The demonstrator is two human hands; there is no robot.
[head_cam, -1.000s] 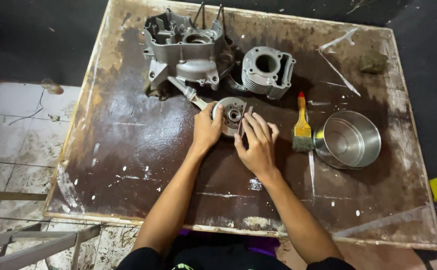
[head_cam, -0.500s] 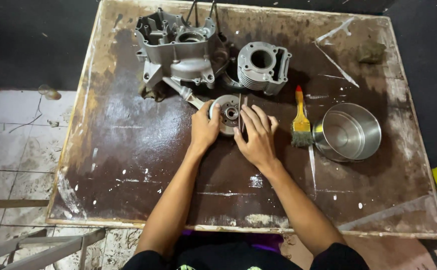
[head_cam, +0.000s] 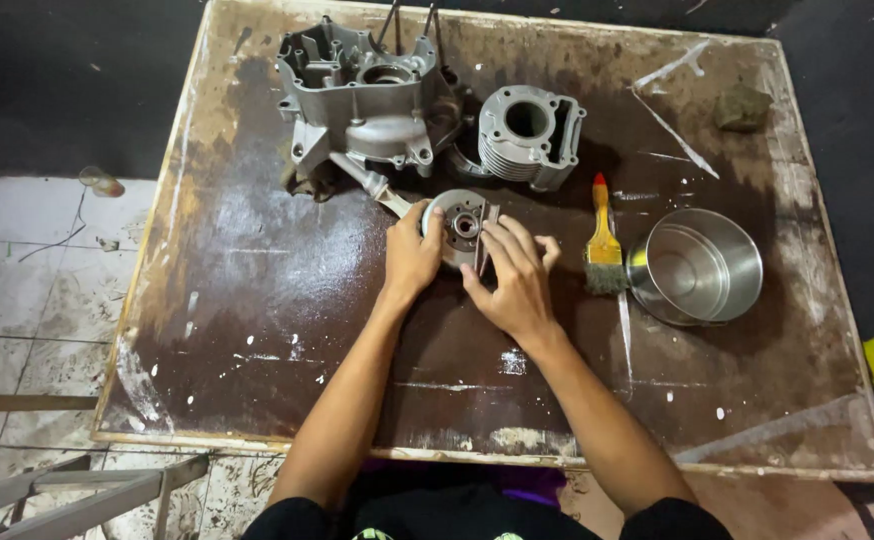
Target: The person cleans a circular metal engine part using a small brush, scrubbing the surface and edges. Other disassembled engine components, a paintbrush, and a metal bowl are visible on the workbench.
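Left hand (head_cam: 412,258) grips a round metal engine disc (head_cam: 460,226); right hand (head_cam: 515,278) presses a thin metal strip (head_cam: 483,240) against it, below the crankcase (head_cam: 367,95).

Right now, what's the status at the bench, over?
Left hand grips the round metal disc. Right hand presses a thin tool to its face. Brush and tin sit clear, right.

A worn brown bench (head_cam: 257,300) with pale edges fills the view. Dirty white floor tiles (head_cam: 27,300) lie at nine o'clock, dark ground (head_cam: 57,80) at eleven.
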